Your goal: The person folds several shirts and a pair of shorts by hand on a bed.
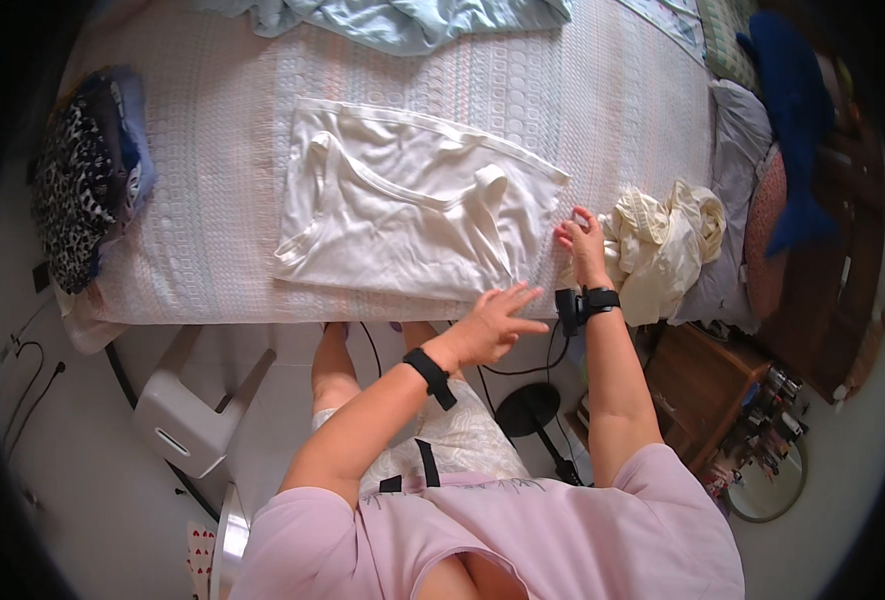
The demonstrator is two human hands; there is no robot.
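Observation:
A white tank top (403,235) lies on the bed, spread fairly flat and folded over, with its neckline and straps on top and the hem along the far side. My left hand (493,325) hovers by the bed's front edge, just below the top's near right corner, fingers spread and holding nothing. Beside the top's right edge is my right hand (583,243), its fingers bent but apart, with nothing visible in them. Close to its right sits a crumpled cream garment (663,245).
The patterned bedspread (213,150) covers the bed. Folded dark clothes (78,190) are piled at the left, and pale blue cloth (413,20) lies at the far side. Pillows and a blue plush toy (798,120) are at right. A white stool (188,425) and wooden cabinet (698,390) stand nearer.

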